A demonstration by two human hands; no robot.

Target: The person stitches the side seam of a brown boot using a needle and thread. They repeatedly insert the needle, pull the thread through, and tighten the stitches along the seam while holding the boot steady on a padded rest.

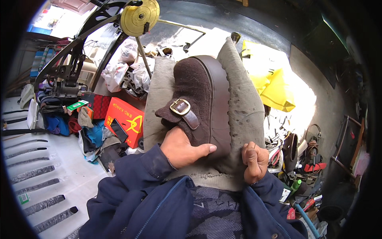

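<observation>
A dark brown clog-like shoe [195,87] of fuzzy fabric lies tilted across my lap, its thick smooth sole edge facing right. A leather strap with a gold buckle [180,106] crosses its left side. My left hand [182,148] grips the shoe at the near end, the thumb pressed on the sole edge and the other fingers hidden inside or behind it. Just right of the sole, my right hand [255,162] is closed with thumb and fingers pinched together, apart from the shoe. Whatever it may hold is too small to make out. A worn grey cloth [247,91] covers my lap beneath.
A sewing machine with a yellow wheel [140,16] stands at the far left. Left of my lap are a red box [126,121] and wrapped dark strips [34,175] on a white sheet. A yellow bag [274,85] and cluttered tools lie at right.
</observation>
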